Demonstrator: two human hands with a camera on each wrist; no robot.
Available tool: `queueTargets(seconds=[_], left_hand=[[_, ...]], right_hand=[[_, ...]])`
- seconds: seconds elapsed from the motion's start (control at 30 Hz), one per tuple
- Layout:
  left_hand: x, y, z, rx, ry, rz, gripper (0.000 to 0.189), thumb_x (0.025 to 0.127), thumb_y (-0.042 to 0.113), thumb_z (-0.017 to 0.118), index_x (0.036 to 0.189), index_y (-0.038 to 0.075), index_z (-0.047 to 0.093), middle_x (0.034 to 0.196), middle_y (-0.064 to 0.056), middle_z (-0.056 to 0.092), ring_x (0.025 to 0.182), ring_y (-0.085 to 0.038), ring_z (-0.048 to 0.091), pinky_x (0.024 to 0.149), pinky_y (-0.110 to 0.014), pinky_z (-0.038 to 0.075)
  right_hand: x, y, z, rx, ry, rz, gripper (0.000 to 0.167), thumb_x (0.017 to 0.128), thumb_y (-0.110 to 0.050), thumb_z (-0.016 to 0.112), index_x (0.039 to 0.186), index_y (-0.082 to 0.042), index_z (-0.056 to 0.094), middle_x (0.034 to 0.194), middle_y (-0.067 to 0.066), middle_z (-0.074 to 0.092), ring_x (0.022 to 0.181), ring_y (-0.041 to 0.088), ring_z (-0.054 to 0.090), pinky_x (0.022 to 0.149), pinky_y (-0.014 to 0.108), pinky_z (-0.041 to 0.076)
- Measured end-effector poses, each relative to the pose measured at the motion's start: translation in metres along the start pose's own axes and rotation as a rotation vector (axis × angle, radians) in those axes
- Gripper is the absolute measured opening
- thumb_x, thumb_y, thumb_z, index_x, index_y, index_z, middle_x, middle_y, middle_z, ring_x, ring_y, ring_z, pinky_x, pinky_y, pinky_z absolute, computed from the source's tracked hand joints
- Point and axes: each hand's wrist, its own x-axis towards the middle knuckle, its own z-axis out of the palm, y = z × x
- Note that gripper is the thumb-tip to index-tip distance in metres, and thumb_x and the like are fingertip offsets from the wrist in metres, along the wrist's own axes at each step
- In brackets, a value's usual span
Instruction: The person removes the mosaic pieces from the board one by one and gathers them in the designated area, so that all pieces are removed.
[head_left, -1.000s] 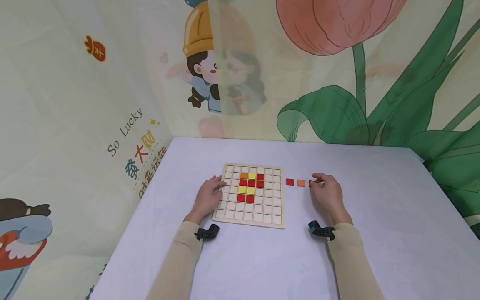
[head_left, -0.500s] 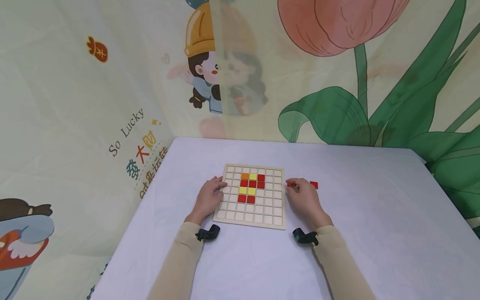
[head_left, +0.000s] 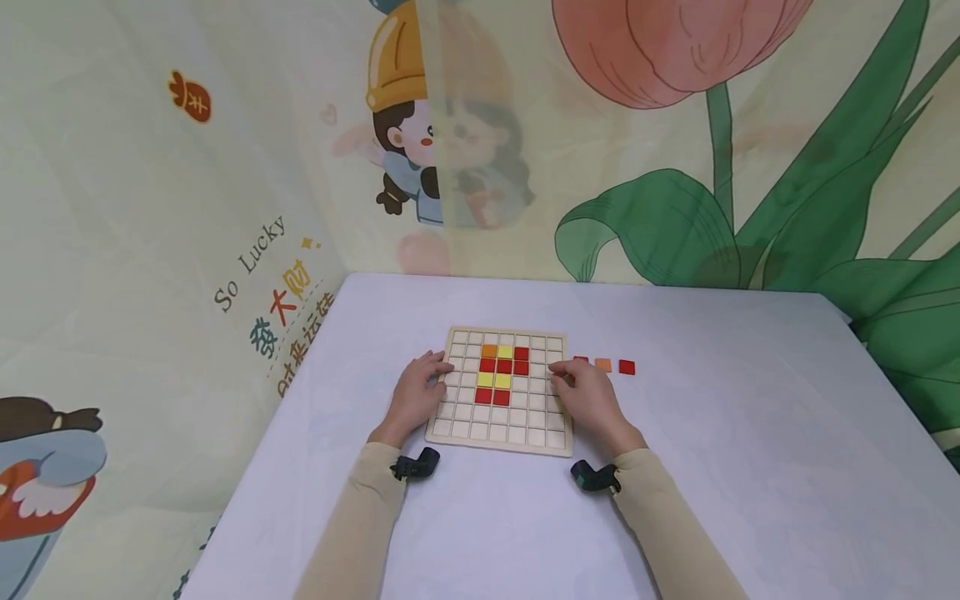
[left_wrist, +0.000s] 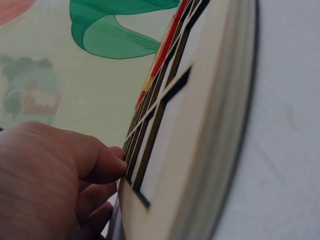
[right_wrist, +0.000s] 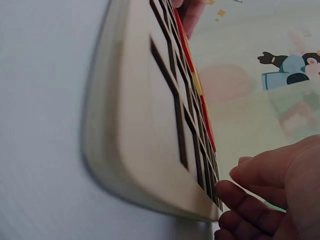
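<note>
A square wooden grid board lies flat on the table. Coloured square tiles fill several of its cells: an orange tile, yellow tiles such as one in the top row, and red tiles. At the board's left edge rests my left hand, its fingertips on the frame. My right hand is over the right edge, fingers bent. In the right wrist view, the right fingertips sit beside the board's side with no tile visible between them.
Right of the board, a row of loose tiles lies on the white table: a red tile partly behind my hand, an orange tile and another red tile. A printed curtain hangs behind the table.
My right hand has moved left from the far red tile, past the loose tiles, to the board's right edge. The left hand stays where it was; the tiles on the board look the same.
</note>
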Motion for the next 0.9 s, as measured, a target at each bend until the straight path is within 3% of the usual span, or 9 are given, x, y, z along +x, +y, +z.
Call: queueTargets(seconds=[0.5, 0.7, 0.9], left_hand=[[-0.001, -0.003, 0.002, -0.015, 0.013, -0.001, 0.033, 0.089, 0.0, 0.054, 0.118, 0.007, 0.069, 0.146, -0.007, 0.049, 0.144, -0.025, 0.032, 0.124, -0.037, 0.017], [-0.001, -0.002, 0.004, -0.033, 0.018, 0.003, 0.033, 0.089, 0.0, 0.054, 0.118, 0.007, 0.069, 0.146, -0.006, 0.049, 0.144, -0.024, 0.031, 0.124, -0.035, 0.015], [-0.001, -0.003, 0.003, -0.034, 0.014, 0.002, 0.033, 0.089, -0.001, 0.054, 0.118, 0.006, 0.069, 0.146, -0.006, 0.049, 0.144, -0.023, 0.031, 0.124, -0.036, 0.015]], right_hand=[[0.005, -0.015, 0.018, -0.003, -0.005, -0.049, 0.03, 0.091, -0.015, 0.066, 0.12, -0.008, 0.069, 0.104, 0.005, 0.065, 0.092, 0.021, 0.058, 0.082, 0.036, 0.057], [0.011, -0.017, 0.025, -0.024, 0.017, -0.072, 0.03, 0.091, -0.018, 0.066, 0.12, -0.01, 0.069, 0.096, 0.002, 0.063, 0.085, 0.019, 0.054, 0.073, 0.031, 0.052], [0.016, -0.021, 0.03, -0.045, 0.012, -0.044, 0.033, 0.089, -0.02, 0.069, 0.122, -0.011, 0.068, 0.09, 0.001, 0.059, 0.083, 0.019, 0.051, 0.065, 0.028, 0.046]])
